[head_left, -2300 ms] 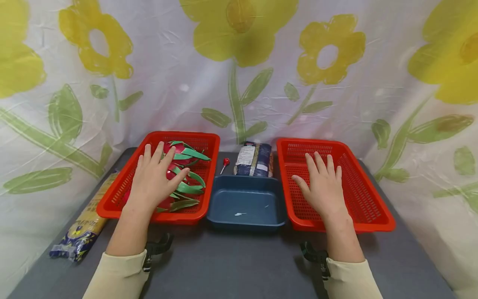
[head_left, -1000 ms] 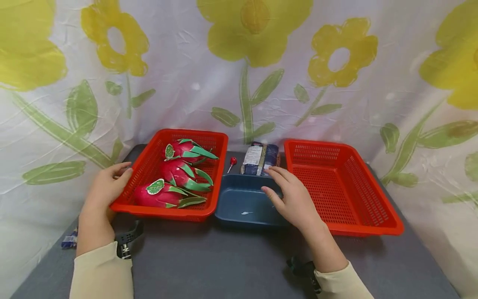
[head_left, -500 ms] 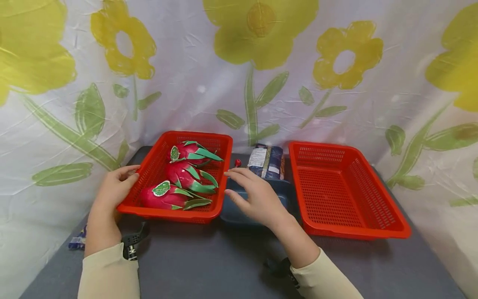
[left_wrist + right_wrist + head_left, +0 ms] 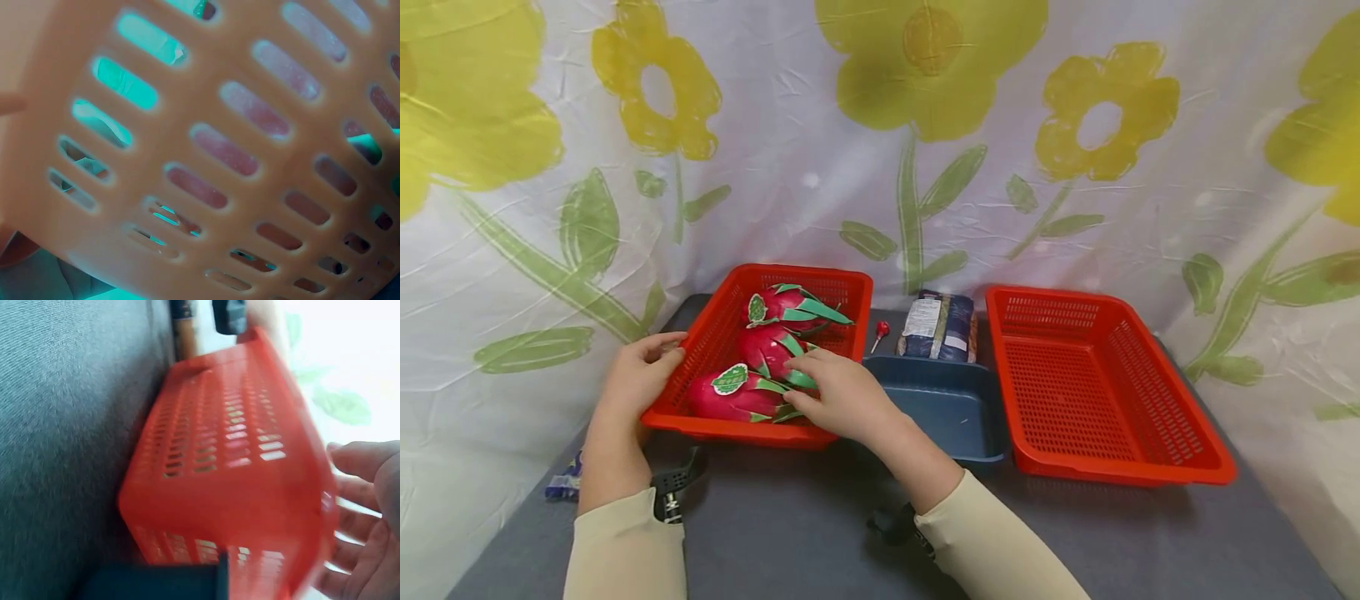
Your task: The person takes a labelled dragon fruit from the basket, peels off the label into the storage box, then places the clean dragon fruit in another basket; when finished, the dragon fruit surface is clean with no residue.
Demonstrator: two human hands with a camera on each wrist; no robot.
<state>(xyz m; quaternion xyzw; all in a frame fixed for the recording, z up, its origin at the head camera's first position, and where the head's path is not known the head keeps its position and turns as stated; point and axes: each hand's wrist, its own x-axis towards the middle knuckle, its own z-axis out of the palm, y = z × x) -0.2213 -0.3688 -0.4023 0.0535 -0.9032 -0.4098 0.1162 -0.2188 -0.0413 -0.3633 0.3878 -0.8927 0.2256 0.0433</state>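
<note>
Three dragon fruits lie in the left red basket [image 4: 737, 430]: a near one [image 4: 711, 400] with a green label, a middle one [image 4: 756, 348] and a far one [image 4: 778, 305]. My left hand [image 4: 638, 382] grips the basket's left rim, thumb and fingertips at the edge. Slotted basket wall [image 4: 206, 150] fills the left wrist view. Over the basket's right side, my right hand [image 4: 844, 398] reaches in with fingers apart, fingertips at the green leaves of the near and middle fruits. The right wrist view shows those fingers [image 4: 359, 515] spread beyond the basket rim.
A dark blue tub [image 4: 940, 408] stands between the left basket and a second red basket [image 4: 1120, 473]. Behind the tub lie a lollipop [image 4: 882, 331] and a printed packet [image 4: 938, 327]. A bag's blue end [image 4: 563, 483] shows past my left forearm. A flowered curtain hangs behind.
My left hand has gone from above the fruits to the basket's left rim. The right hand has swung left from the other basket, past the tub, to over the fruits.
</note>
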